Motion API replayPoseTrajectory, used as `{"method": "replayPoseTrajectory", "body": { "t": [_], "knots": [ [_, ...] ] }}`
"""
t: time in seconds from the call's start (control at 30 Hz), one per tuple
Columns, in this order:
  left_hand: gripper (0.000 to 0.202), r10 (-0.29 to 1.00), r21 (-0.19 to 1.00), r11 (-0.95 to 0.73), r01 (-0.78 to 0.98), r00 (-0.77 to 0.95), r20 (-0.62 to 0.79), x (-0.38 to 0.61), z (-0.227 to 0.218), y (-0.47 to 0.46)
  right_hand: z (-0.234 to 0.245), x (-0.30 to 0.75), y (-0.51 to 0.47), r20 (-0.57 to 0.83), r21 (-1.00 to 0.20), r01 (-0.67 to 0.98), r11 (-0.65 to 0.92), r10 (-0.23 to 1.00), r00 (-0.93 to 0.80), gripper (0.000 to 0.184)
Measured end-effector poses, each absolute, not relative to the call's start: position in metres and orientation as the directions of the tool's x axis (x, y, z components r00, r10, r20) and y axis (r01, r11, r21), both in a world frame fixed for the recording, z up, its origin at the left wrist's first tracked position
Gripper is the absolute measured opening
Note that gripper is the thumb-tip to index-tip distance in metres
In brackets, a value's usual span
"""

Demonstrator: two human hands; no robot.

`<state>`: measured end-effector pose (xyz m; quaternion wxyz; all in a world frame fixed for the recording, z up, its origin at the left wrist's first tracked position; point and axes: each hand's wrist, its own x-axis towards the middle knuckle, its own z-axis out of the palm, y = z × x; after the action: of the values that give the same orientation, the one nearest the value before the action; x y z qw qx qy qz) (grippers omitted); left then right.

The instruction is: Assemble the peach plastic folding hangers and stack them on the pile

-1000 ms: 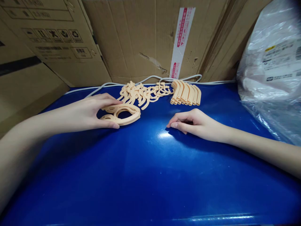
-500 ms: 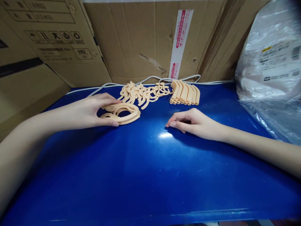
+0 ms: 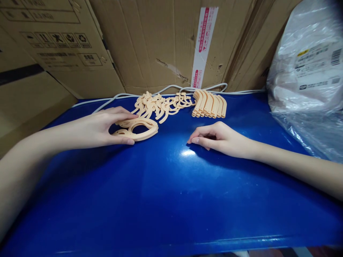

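Note:
My left hand (image 3: 103, 126) grips a small stack of flat peach plastic frames (image 3: 138, 129) with oval openings, thumb at the near edge and fingers over the far edge, resting on the blue table (image 3: 166, 192). My right hand (image 3: 218, 139) rests on the table to the right with its fingers curled under; nothing shows in it. Behind the stack lies a loose pile of peach curved pieces (image 3: 160, 103). To its right sits a neat row of peach curved tubes (image 3: 209, 104).
Cardboard boxes (image 3: 160, 39) wall the back and left of the table. A white cable (image 3: 118, 96) runs along the back edge. A clear plastic bag with labels (image 3: 308, 78) fills the right side.
Both hands stay as they were; only the view has shifted slightly.

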<state>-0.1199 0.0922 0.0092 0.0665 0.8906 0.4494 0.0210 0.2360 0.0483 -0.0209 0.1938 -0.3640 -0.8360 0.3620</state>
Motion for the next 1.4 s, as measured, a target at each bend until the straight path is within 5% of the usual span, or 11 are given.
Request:
{"method": "replayPoseTrajectory", "body": {
  "t": [0.5,0.73,0.87,1.1,1.4],
  "knots": [
    [0.079,0.795,0.125,-0.598,0.792,0.606,-0.029,-0.122,0.007,0.092,-0.022,0.235,0.048,0.056,-0.75,0.472,0.464,0.755,-0.653,0.039],
    [0.086,0.894,0.23,-0.446,0.865,0.441,0.076,-0.122,0.023,0.09,-0.021,0.235,0.048,0.045,-0.747,0.481,0.46,0.756,-0.653,0.04],
    [0.079,0.905,0.153,-0.422,0.894,0.405,0.13,-0.136,0.028,0.097,-0.02,0.234,0.047,0.034,-0.749,0.488,0.449,0.761,-0.648,0.039],
    [0.081,0.915,0.107,-0.385,0.917,0.394,-0.085,-0.152,0.016,0.112,-0.02,0.232,0.046,0.041,-0.746,0.486,0.456,0.76,-0.649,0.041],
    [0.084,0.918,0.083,-0.395,0.915,0.395,0.024,-0.146,0.013,0.112,-0.02,0.232,0.046,0.047,-0.746,0.482,0.46,0.758,-0.65,0.04]
  ]
}}
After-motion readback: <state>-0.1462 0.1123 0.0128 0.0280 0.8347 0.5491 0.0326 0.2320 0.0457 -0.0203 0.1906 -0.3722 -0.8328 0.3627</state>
